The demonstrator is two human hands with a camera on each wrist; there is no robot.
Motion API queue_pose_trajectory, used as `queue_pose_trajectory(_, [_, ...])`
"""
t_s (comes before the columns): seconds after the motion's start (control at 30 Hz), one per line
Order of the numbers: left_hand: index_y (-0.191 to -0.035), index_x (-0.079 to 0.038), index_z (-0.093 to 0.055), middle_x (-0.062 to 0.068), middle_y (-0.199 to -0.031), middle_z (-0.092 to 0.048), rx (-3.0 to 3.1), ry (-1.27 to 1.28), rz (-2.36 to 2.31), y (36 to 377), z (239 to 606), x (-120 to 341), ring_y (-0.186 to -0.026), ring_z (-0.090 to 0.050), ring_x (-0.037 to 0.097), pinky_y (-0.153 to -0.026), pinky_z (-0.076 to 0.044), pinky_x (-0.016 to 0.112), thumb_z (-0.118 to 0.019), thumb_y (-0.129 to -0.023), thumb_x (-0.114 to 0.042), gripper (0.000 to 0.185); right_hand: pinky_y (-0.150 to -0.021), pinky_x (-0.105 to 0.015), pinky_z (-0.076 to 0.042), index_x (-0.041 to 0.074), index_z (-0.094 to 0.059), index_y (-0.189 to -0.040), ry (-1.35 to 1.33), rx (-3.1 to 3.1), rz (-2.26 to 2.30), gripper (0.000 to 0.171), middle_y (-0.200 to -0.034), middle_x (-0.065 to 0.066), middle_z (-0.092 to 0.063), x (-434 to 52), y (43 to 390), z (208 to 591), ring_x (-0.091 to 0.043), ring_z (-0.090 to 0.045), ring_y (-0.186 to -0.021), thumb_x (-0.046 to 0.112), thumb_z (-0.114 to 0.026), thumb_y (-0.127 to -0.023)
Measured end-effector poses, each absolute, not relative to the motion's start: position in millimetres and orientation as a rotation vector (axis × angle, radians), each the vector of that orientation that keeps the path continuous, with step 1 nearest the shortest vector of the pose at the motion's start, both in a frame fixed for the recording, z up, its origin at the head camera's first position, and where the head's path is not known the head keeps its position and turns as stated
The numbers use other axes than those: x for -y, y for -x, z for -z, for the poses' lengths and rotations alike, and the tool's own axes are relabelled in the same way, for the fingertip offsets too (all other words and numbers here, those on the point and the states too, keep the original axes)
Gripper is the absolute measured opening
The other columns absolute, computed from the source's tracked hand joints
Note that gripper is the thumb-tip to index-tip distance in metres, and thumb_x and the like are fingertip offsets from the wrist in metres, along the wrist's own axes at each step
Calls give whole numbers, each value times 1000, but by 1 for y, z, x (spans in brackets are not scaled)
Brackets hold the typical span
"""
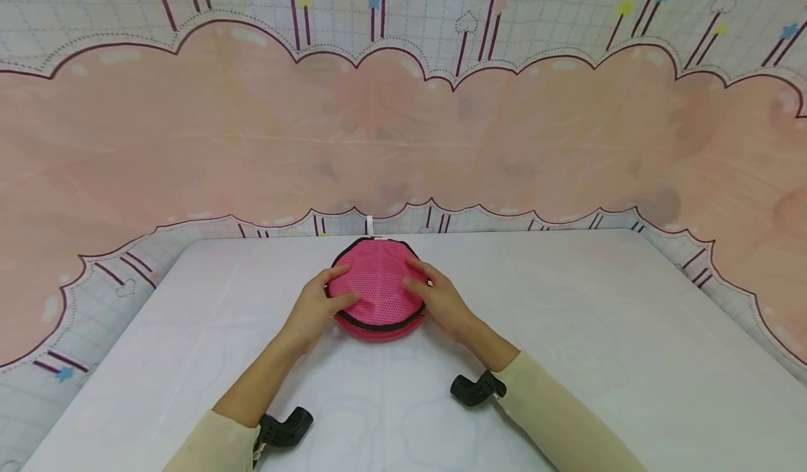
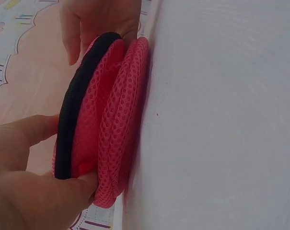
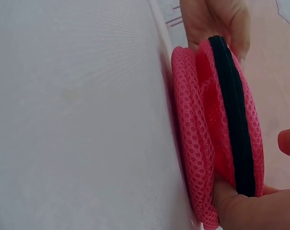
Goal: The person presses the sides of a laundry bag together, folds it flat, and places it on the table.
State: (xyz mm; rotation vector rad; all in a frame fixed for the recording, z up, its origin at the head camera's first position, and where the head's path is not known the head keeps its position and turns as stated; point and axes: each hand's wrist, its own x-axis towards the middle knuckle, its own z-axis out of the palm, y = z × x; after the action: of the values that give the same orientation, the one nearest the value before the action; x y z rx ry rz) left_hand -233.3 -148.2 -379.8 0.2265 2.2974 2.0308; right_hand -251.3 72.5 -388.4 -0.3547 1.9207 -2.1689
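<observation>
Left hand (image 1: 315, 311) grips the left edge of the pink mesh pouch (image 1: 378, 286), a finger tucked between its layers. Pouch lies near the white table's (image 1: 580, 360) far edge, black band (image 1: 381, 327) round the upper layer. Right hand (image 1: 447, 307) grips the opposite edge. Even, light pressure both sides should avoid creasing the mesh.

A white table (image 1: 599, 360) stands before a peach-and-white patterned backdrop (image 1: 378, 157).

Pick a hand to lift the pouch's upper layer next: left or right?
Left hand, likely: it has one digit between layers of the pink pouch and another seemingly against the upper layer. The right hand also has one between, but one fingertip stands clear.
</observation>
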Motion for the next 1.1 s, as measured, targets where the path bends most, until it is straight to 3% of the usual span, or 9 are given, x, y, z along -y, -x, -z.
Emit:
queue_pose_trajectory(0.13, [-143,4,-36,24,-148,-29,-2385,-224,-1959,235,378,148,-131,-37,31,-108,-30,39,-65,-88,-1,62,-107,-46,-32,4,-32,-148,364,-2011,2140,54,-154,-17,-21,-71,253,389,-32,-31,-134,5,-51,-97])
queue_pose_trajectory(0.27, [-142,6,-37,27,-145,-30,-2480,-241,-1873,237,377,149,-132,-34,34,-110,-26,44,-65,-88,-3,61,-110,-44,-26,4,-36,-146,379,-2214,2038,54,-152,-18,-26,-69,255,390,-31,-27,-138,7,-54,-96])
queue_pose_trajectory(0.5, [-140,8,-38,28,-143,-31,-2540,-287,-1810,243,378,151,-133,-33,36,-111,-25,45,-66,-88,-5,61,-111,-43,-26,12,-38,-147,371,-2472,1816,55,-150,-14,-33,-68,256,390,-28,-29,-138,15,-57,-95])
queue_pose_trajectory(0.8, [-139,9,-40,29,-142,-31,-2600,-277,-1772,245,374,152,-134,-31,37,-111,-23,46,-66,-87,-5,60,-109,-47,-28,6,-37,-147,462,-2624,1682,57,-144,-20,-38,-67,259,387,-33,-34,-134,16,-58,-95])
queue_pose_trajectory(1.1, [-135,11,-44,30,-140,-31,-2678,-307,-1726,248,372,154,-131,-29,40,-111,-22,47,-67,-85,-6,58,-108,-48,-30,8,-31,-149,431,-2668,1590,63,-147,-16,-36,-66,262,384,-32,-33,-135,21,-59,-95])
